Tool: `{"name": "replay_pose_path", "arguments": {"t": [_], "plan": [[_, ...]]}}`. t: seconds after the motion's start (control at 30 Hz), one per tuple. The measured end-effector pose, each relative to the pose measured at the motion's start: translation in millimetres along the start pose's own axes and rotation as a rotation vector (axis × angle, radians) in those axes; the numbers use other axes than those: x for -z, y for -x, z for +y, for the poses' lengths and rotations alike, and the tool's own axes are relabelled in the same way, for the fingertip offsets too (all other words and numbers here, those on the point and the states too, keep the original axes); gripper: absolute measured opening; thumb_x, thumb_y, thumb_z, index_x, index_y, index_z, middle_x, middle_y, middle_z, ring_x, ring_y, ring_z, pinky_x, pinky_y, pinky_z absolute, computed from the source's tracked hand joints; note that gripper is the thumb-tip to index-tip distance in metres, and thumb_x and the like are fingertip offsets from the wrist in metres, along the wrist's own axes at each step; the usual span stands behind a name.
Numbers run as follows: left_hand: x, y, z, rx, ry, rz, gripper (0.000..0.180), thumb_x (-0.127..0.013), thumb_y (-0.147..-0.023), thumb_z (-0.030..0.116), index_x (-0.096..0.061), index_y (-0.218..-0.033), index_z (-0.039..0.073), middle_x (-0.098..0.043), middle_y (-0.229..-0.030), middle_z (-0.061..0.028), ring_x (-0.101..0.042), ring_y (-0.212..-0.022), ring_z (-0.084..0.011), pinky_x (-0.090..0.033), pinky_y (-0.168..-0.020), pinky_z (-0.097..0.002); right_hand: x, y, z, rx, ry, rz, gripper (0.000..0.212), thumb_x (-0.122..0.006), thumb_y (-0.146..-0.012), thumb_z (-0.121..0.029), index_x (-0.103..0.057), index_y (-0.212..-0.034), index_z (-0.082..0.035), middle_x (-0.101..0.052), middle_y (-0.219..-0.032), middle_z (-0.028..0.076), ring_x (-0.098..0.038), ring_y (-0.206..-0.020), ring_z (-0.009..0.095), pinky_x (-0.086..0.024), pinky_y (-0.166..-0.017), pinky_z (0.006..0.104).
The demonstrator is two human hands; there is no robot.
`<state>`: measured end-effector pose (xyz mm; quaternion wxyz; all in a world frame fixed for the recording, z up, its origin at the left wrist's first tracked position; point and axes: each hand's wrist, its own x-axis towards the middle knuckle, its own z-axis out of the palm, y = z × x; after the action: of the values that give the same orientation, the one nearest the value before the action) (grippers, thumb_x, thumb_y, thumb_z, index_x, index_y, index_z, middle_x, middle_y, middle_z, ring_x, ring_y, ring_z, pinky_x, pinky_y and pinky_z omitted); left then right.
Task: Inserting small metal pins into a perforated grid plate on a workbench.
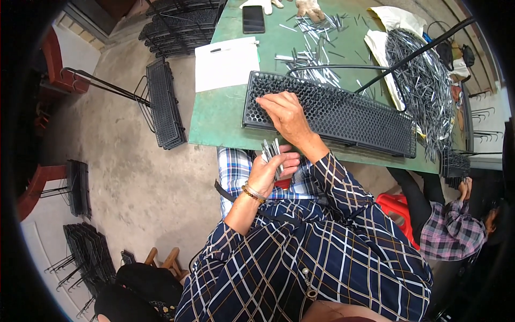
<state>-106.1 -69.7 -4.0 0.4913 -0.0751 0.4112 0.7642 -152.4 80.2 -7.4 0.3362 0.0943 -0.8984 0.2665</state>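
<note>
A bundle of thin silvery metal strips [272, 148] stands up out of my left hand [264, 173], whose fingers are wrapped round it just below the table's near edge. My right hand [290, 117] is over the left end of a long black rack [370, 124] full of small round holes. Its thumb and fingertips are pinched together close to the holes; whatever they may hold is too small to make out. The rack lies slantwise along the near side of the green table [217, 123], and a black rod handle [413, 56] rises from its far side.
Loose strips [316, 45] lie scattered behind the rack. A white sack [424, 80] spills a large heap of them at right. Paper [225, 64], a phone [254, 20] and gloves [309, 8] lie farther back. More black racks [161, 104] stand leftward. Another person [453, 231] sits at right.
</note>
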Motion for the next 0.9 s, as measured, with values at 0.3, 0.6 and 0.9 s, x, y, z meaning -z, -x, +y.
{"name": "replay_pose_path", "arguments": {"t": [0.3,0.6,0.9], "plan": [[-3,0,1,0.029,0.006,-0.027,0.034,-0.049,-0.089,0.007,-0.044,-0.119,-0.008,-0.061,-0.104,-0.0205,-0.063,-0.090,-0.0243,-0.055,-0.077,-0.0317,6,-1,-1,-0.036,-0.031,0.017,0.022,-0.059,-0.077,-0.004,-0.065,-0.098,-0.005,-0.064,-0.091,0.007,-0.057,-0.082,0.023,-0.042,-0.074,0.0343],[-1,1,0,0.017,-0.006,-0.025,0.035,-0.050,-0.089,0.008,-0.043,-0.120,-0.008,-0.061,-0.105,-0.0206,-0.063,-0.090,-0.0241,-0.055,-0.078,-0.0319,21,-20,3,0.109,0.004,-0.195,0.028,-0.058,-0.076,-0.001,-0.063,-0.103,-0.004,-0.064,-0.096,0.009,-0.059,-0.086,0.023,-0.044,-0.079,0.0347],[10,2,-3,0.025,0.040,-0.025,0.037,-0.050,-0.089,0.007,-0.041,-0.121,-0.009,-0.060,-0.106,-0.0223,-0.063,-0.091,-0.0254,-0.055,-0.077,-0.0326,8,-15,1,0.127,-0.027,-0.257,0.029,-0.054,-0.078,-0.001,-0.063,-0.105,-0.005,-0.065,-0.103,0.007,-0.059,-0.088,0.022,-0.044,-0.078,0.0344]]}}
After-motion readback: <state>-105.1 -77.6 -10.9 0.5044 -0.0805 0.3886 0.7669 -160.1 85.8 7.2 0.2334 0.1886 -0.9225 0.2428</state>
